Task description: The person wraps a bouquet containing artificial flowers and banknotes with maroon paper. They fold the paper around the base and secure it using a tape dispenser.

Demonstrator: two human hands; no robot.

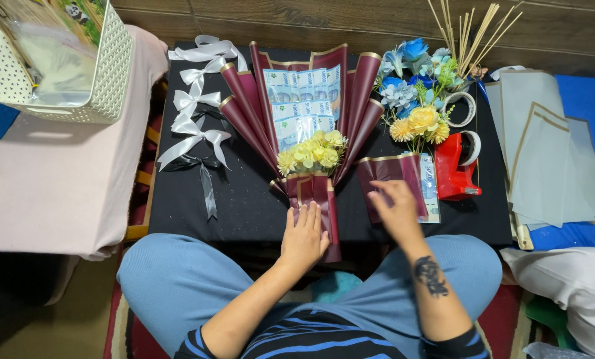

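We've got the bouquet [308, 133] mid black surface [244, 199]. Left hand [304, 236] flat, fingers open, pressing its maroon stem wrap. Right hand [397, 206] palm down, fingers spread on the folded maroon sheet [384, 171] just beside it, wrist bent in. Red tape dispenser [453, 174] near the right hand.

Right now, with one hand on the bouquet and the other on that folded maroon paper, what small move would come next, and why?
Probably lift the folded maroon sheet with the right hand and bring it across to the bouquet's stem wrap. The left hand already presses the bouquet down on the black table, the sheet matches its wrapping, and it lies just beside it.
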